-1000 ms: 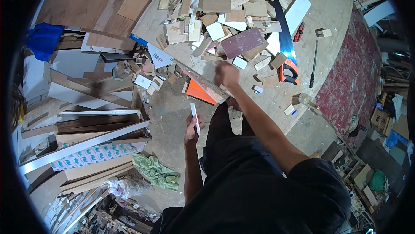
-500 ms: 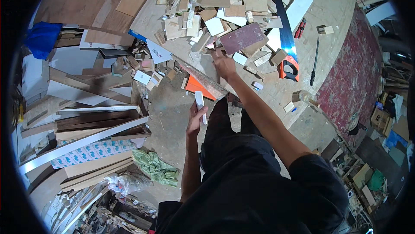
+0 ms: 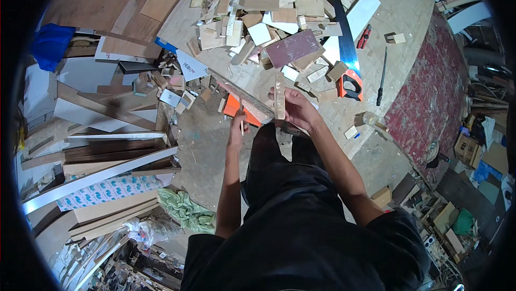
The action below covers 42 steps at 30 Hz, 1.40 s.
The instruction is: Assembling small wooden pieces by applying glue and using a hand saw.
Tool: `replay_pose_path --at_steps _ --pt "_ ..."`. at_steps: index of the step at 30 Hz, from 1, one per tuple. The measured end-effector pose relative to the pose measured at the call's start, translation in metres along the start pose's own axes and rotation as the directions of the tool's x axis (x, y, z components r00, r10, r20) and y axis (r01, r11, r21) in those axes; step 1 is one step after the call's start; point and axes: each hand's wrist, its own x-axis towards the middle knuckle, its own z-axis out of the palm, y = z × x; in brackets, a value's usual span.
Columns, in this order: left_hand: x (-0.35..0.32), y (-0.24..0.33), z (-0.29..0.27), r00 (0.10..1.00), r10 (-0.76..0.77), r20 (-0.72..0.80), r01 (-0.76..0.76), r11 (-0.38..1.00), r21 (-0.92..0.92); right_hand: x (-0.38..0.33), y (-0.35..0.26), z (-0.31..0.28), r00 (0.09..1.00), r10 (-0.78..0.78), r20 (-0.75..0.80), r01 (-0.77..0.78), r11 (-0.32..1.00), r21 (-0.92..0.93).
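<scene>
My right hand (image 3: 302,110) is closed on a narrow wood block (image 3: 279,96), held upright over the near edge of the worktable (image 3: 408,8). Lower and to the left, my left hand (image 3: 236,129) grips a slim wood strip (image 3: 242,124), seen edge-on just off the table's edge. The two pieces are apart. Beyond my right hand lies a maroon board (image 3: 293,49) on a heap of wood offcuts (image 3: 260,34).
A handsaw (image 3: 348,35) with an orange handle lies right of the heap. Red-handled pliers (image 3: 364,37) and a long thin rod tool (image 3: 382,76) are farther right. An orange panel (image 3: 232,106) shows beneath the table edge. Stacked boards (image 3: 107,175) crowd the left floor.
My right hand has come back from the heap toward me and now holds a wood block. My left hand has moved slightly up and left, turning its strip edge-on.
</scene>
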Motion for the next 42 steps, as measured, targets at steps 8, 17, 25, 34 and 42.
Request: replay_pose_path --at_steps 8,17,25,34,42 --pt "0.026 0.031 0.048 0.979 0.005 0.205 -0.065 0.955 0.288 -0.059 -0.017 -0.068 0.897 -0.305 -0.319 -0.029 0.68 -0.732" --pt "0.055 -0.011 0.091 0.921 0.2 0.334 -0.378 0.662 0.647 -0.08 0.041 -0.218 0.522 -0.61 -0.597 -0.418 0.427 -0.802" --pt "0.056 -0.013 0.121 0.883 0.376 0.283 -0.335 0.081 0.939 -0.052 0.047 -0.213 0.63 -0.416 -0.656 0.069 0.871 -0.486" --pt "0.058 -0.008 0.128 0.81 0.535 0.24 -0.141 -0.219 0.965 -0.079 0.041 -0.223 0.429 -0.742 -0.515 -0.399 0.356 -0.845" --pt "0.071 -0.021 0.19 0.58 0.254 0.774 -0.746 -0.216 0.63 -0.1 0.047 -0.24 0.524 -0.58 -0.623 -0.335 0.532 -0.777"
